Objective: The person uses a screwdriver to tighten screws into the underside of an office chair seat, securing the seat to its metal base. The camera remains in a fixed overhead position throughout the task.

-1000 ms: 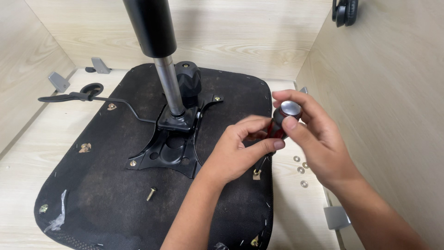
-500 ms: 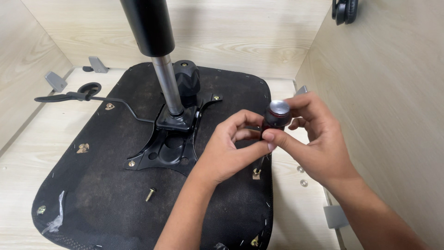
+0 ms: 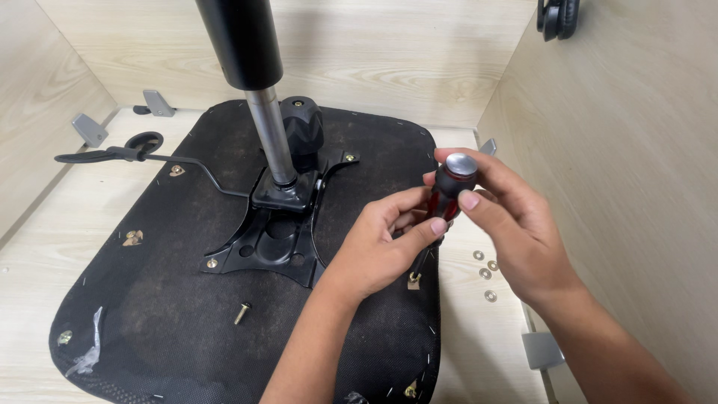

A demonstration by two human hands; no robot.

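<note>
Both hands meet on a screwdriver with a red-and-black handle and a silver cap. The right hand is curled around the top of the handle, thumb and fingertips closed on the dark collar just under the cap. The left hand pinches the lower handle, fingers closed where the shaft begins. The shaft runs down and toward the person from the left hand, its tip at a brass-coloured fitting on the underside of an upturned office chair seat, just below the left thumb.

The screwdriver looks light and stiff, and its moulded handle should give a sure hold; the thin shaft seems the poorer place to take it, being smooth and narrow. A two-point hold, one hand on the cap end and one low on the handle, looks steady.

Left of the left hand the black metal mounting plate carries the gas-lift column. A loose bolt lies on the seat, well left of the left forearm. Four small washers sit on the wooden floor just under the right hand.
</note>
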